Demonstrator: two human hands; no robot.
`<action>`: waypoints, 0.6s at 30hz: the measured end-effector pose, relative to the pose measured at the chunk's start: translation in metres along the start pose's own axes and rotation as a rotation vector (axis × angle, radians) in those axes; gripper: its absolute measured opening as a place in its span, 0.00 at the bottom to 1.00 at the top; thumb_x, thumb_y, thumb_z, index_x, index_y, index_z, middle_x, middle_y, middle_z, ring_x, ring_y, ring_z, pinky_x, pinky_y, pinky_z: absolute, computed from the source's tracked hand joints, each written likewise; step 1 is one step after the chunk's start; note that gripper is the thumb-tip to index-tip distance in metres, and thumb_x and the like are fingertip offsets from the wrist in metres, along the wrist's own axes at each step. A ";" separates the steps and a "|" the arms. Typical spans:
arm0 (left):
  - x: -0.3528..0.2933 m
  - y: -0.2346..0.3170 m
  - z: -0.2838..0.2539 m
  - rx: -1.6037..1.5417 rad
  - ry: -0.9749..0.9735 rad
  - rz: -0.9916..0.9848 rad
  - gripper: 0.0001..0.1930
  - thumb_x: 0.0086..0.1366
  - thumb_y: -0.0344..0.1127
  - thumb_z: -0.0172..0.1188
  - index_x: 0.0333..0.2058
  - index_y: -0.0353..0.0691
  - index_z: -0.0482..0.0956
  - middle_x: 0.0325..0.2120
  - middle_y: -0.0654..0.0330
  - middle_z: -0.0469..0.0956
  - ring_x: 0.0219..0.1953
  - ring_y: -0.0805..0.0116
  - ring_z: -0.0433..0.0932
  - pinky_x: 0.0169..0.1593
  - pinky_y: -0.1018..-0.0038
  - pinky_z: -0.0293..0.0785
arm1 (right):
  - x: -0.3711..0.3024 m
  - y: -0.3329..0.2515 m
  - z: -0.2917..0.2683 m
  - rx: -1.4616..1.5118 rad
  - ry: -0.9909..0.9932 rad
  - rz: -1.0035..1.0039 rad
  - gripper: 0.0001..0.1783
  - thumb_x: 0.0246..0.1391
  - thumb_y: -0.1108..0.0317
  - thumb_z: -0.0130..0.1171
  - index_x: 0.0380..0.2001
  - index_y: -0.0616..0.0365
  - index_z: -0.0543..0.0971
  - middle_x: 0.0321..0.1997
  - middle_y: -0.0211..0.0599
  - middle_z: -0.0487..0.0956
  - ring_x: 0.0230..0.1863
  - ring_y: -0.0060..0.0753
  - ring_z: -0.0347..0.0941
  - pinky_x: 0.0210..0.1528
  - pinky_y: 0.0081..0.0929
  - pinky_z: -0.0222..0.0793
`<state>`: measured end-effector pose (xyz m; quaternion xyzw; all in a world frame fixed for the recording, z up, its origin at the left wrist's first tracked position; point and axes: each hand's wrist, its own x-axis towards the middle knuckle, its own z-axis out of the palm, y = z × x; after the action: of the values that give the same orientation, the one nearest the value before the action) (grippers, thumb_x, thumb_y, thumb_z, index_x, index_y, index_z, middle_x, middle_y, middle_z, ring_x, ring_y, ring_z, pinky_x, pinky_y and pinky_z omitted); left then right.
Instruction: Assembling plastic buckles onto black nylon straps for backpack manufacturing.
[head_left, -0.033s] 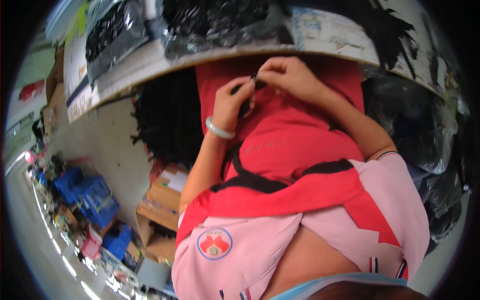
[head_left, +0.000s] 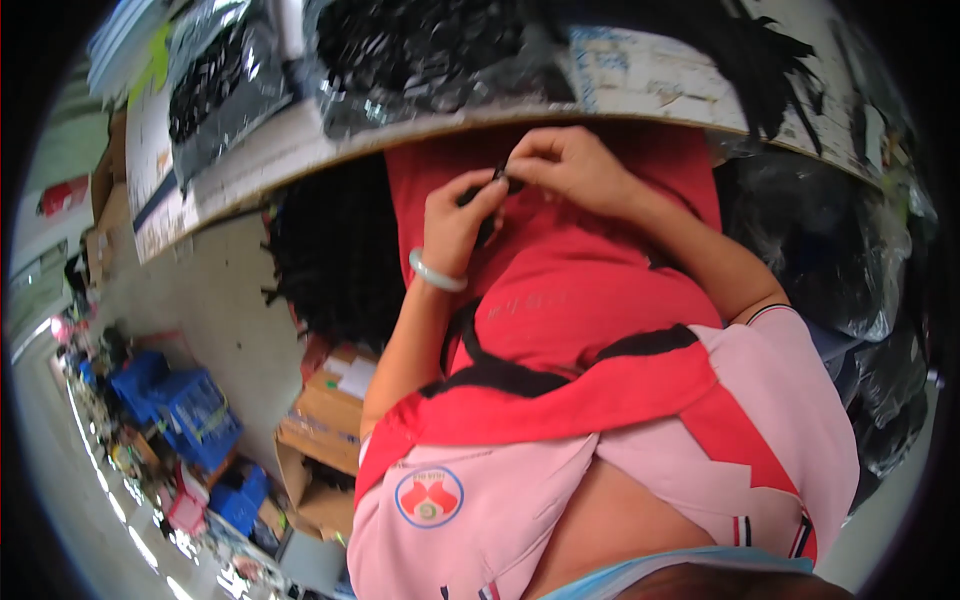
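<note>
Nearest is the person's pink shirt (head_left: 480, 540), with a round badge (head_left: 429, 498) on the chest. Over it comes a red apron (head_left: 540, 325), its upper edge folded down, with a black strap (head_left: 510, 370) across it; it spreads over the lap and reaches in under the worktop (head_left: 270, 150).

Above the apron, just short of the worktop's edge, the two hands meet over a small black piece (head_left: 499, 173). The left hand (head_left: 452, 222), with a pale bracelet (head_left: 436, 274) at its wrist, pinches it between thumb and forefinger; its other fingers curl in, with something dark under them, too hidden to make out. The right hand (head_left: 575, 172) has its thumb and forefinger closed on the same piece from the other side, the rest of its fingers bent.

Below the worktop, a black pile (head_left: 335, 250) lies left of the apron and a clear bag (head_left: 815, 240) of dark goods to the right. On the worktop are two plastic bags of black parts, a large one (head_left: 420, 55) and a smaller one (head_left: 220, 100), and black strips (head_left: 765, 70) at the right.

Farther left, a carton (head_left: 325, 420) stands on the floor (head_left: 220, 310), and beyond it blue crates (head_left: 195, 415).
</note>
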<state>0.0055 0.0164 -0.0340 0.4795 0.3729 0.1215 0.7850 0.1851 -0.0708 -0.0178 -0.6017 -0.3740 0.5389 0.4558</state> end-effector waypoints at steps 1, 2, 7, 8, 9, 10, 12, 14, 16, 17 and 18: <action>0.001 -0.002 -0.001 0.089 -0.008 0.038 0.10 0.61 0.31 0.61 0.40 0.34 0.79 0.21 0.66 0.76 0.20 0.80 0.72 0.23 0.84 0.65 | -0.002 -0.002 0.001 -0.057 0.012 -0.039 0.11 0.56 0.64 0.58 0.32 0.61 0.80 0.22 0.28 0.76 0.21 0.17 0.69 0.24 0.18 0.66; 0.002 -0.003 0.001 0.111 -0.023 0.047 0.10 0.61 0.31 0.62 0.40 0.34 0.80 0.21 0.66 0.76 0.21 0.81 0.72 0.23 0.84 0.64 | -0.003 -0.006 -0.001 -0.115 0.023 -0.075 0.10 0.55 0.65 0.58 0.31 0.62 0.79 0.22 0.29 0.77 0.22 0.18 0.70 0.25 0.20 0.67; 0.004 0.004 0.005 -0.307 -0.203 -0.122 0.09 0.67 0.37 0.55 0.36 0.36 0.75 0.21 0.63 0.74 0.20 0.76 0.70 0.20 0.82 0.63 | 0.002 -0.038 -0.038 -0.378 0.102 -0.367 0.12 0.54 0.61 0.59 0.33 0.60 0.79 0.33 0.41 0.80 0.36 0.40 0.76 0.40 0.30 0.70; 0.007 0.005 0.005 -0.304 -0.208 -0.118 0.09 0.67 0.37 0.55 0.36 0.36 0.75 0.21 0.63 0.74 0.20 0.76 0.70 0.20 0.82 0.63 | 0.011 -0.043 -0.054 -0.537 0.237 -0.469 0.08 0.56 0.67 0.57 0.35 0.61 0.79 0.32 0.36 0.79 0.35 0.27 0.75 0.39 0.24 0.69; 0.009 0.005 0.003 -0.437 -0.212 -0.173 0.10 0.68 0.39 0.52 0.36 0.37 0.74 0.22 0.62 0.73 0.21 0.74 0.70 0.19 0.81 0.62 | 0.018 -0.054 -0.066 -0.609 0.352 -0.500 0.07 0.55 0.68 0.58 0.34 0.61 0.79 0.31 0.36 0.78 0.34 0.30 0.75 0.39 0.24 0.69; 0.011 0.004 0.001 -0.566 -0.222 -0.231 0.12 0.69 0.41 0.50 0.35 0.37 0.72 0.23 0.62 0.72 0.21 0.73 0.69 0.18 0.81 0.61 | 0.026 -0.063 -0.081 -0.842 0.434 -0.529 0.06 0.52 0.70 0.58 0.34 0.59 0.79 0.34 0.35 0.77 0.36 0.36 0.74 0.40 0.28 0.70; 0.017 -0.002 0.001 -0.593 -0.294 -0.256 0.13 0.69 0.42 0.49 0.36 0.37 0.71 0.25 0.62 0.71 0.25 0.72 0.70 0.19 0.81 0.62 | 0.046 -0.053 -0.106 -1.081 0.532 -0.613 0.08 0.49 0.72 0.58 0.35 0.56 0.79 0.37 0.35 0.76 0.41 0.41 0.72 0.43 0.32 0.69; 0.017 -0.004 0.007 -0.535 -0.323 -0.238 0.12 0.69 0.42 0.50 0.35 0.37 0.71 0.26 0.62 0.72 0.26 0.72 0.70 0.21 0.80 0.63 | 0.053 -0.028 -0.115 -1.107 0.518 -0.623 0.08 0.49 0.73 0.58 0.36 0.55 0.79 0.38 0.35 0.75 0.43 0.41 0.71 0.44 0.33 0.68; 0.012 -0.005 0.005 -0.503 -0.319 -0.239 0.12 0.69 0.41 0.50 0.34 0.38 0.70 0.26 0.62 0.72 0.26 0.72 0.70 0.22 0.79 0.64 | 0.051 -0.023 -0.115 -1.132 0.484 -0.643 0.09 0.48 0.73 0.59 0.36 0.55 0.79 0.39 0.35 0.75 0.45 0.42 0.71 0.45 0.34 0.67; 0.011 -0.005 0.002 -0.527 -0.303 -0.248 0.11 0.69 0.41 0.51 0.34 0.39 0.70 0.26 0.62 0.72 0.26 0.72 0.70 0.22 0.79 0.64 | 0.041 -0.019 -0.113 -1.055 0.358 -0.572 0.08 0.49 0.73 0.59 0.35 0.55 0.79 0.39 0.36 0.75 0.44 0.42 0.71 0.45 0.34 0.67; 0.008 -0.006 0.000 -0.555 -0.280 -0.257 0.11 0.69 0.41 0.51 0.33 0.39 0.70 0.26 0.62 0.72 0.26 0.72 0.70 0.22 0.79 0.64 | 0.029 -0.017 -0.107 -0.974 0.226 -0.500 0.08 0.49 0.73 0.58 0.35 0.56 0.79 0.38 0.36 0.75 0.44 0.42 0.71 0.45 0.33 0.67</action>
<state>0.0098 0.0179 -0.0432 0.2087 0.2714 0.0514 0.9382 0.2955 -0.0535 -0.0103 -0.6898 -0.6598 0.1115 0.2765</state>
